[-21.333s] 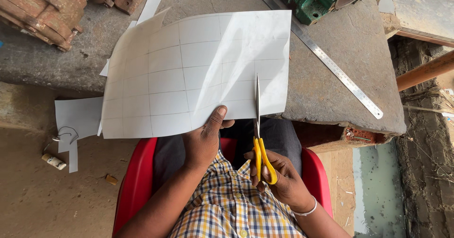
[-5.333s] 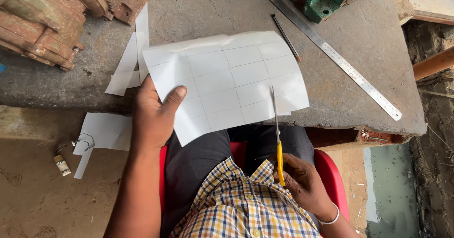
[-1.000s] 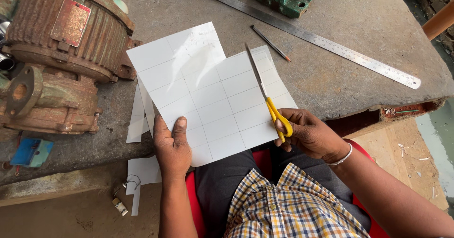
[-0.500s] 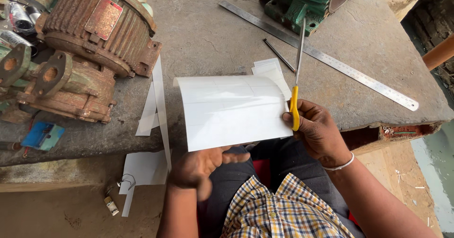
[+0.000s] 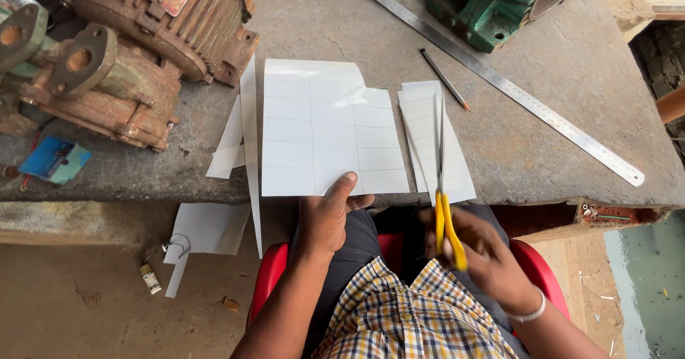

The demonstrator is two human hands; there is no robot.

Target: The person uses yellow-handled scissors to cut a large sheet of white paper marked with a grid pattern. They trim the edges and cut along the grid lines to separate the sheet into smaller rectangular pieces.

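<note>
The left hand (image 5: 328,220) is pinching the near edge of a white sheet of paper (image 5: 325,134) with boxes drawn on it. The thumb is lying on top of the paper and the other fingers are tucked under it. From that pinch the paper is stretching away over the grey stone table (image 5: 342,23).

The right hand (image 5: 478,248) is closed around the yellow handles of the scissors (image 5: 442,188), with fingers through the loops. The blades are pointing away from the hand and look open a little. They are lying over a narrow white strip (image 5: 435,138), which is sitting just beside the big sheet, on the right hand's side of it.

Past the scissor tips a pencil (image 5: 444,79) is lying on the table, and beyond it a long metal ruler (image 5: 499,81). Far past the ruler a green machine (image 5: 492,2) is standing. Out past the left hand's side of the paper some thin paper scraps (image 5: 239,130) are hanging off the table edge, and a big rusty motor (image 5: 135,38) is sitting beyond them.
</note>
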